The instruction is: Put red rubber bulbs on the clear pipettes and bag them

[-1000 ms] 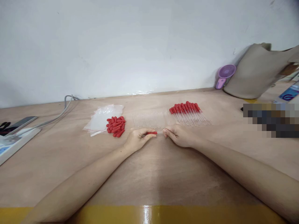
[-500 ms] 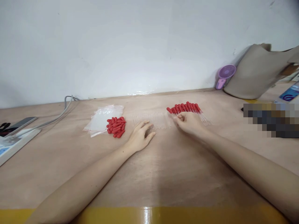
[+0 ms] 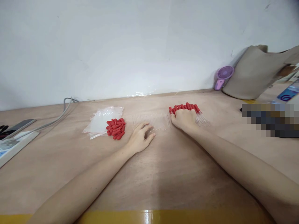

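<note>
My left hand (image 3: 140, 137) lies flat on the wooden table, fingers spread, its tips touching the near edge of a row of clear glass tubes (image 3: 154, 120). My right hand (image 3: 183, 119) rests palm down on the left end of a row of droppers with red rubber caps (image 3: 189, 107); its fingers are stretched over them and hold nothing. A pile of loose red rubber caps (image 3: 116, 128) lies left of the left hand, beside a stack of clear plastic bags (image 3: 101, 121).
A small purple fan (image 3: 223, 75) and a beige bag (image 3: 257, 74) stand at the back right by the wall. A grey cable (image 3: 54, 119), a phone (image 3: 20, 125) and a white board (image 3: 14, 145) lie at the left. A yellow strip (image 3: 163, 216) edges the table front.
One second ago both hands held a red-capped dropper between them. The right hand carried it to the capped row and now lies flat on it; the left hand opened and moved to the clear tubes.
</note>
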`<state>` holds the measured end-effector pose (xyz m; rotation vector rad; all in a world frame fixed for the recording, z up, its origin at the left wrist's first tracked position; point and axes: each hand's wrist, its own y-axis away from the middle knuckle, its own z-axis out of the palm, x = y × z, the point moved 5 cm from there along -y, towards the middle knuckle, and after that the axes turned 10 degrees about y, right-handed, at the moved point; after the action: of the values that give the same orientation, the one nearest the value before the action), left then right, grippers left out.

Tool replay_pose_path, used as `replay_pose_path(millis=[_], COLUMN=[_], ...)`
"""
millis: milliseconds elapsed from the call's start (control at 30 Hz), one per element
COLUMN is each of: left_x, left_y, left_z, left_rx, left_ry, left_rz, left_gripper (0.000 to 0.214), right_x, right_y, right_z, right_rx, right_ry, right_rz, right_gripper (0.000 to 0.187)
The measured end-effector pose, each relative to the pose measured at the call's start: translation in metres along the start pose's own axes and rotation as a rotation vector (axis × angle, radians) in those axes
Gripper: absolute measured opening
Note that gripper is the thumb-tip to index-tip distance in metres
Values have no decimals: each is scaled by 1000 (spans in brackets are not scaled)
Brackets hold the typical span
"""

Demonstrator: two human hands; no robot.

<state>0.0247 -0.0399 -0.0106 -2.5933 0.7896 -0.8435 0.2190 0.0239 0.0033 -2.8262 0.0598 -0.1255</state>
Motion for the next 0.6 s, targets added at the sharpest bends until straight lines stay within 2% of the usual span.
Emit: replay_pose_path(millis=[167,600], left_x=[-1,-2], left_y=[0,0], left_z=[-1,0], left_rx=[23,15], left_ry=[-21,-17], left_rz=[7,8], left_gripper=[31,32], right_x=[2,9], right_y=[4,1], right_z=[-5,5], right_rx=[23,-83], right_ry=[2,-19], right_rz=[1,15], right_gripper=[38,38])
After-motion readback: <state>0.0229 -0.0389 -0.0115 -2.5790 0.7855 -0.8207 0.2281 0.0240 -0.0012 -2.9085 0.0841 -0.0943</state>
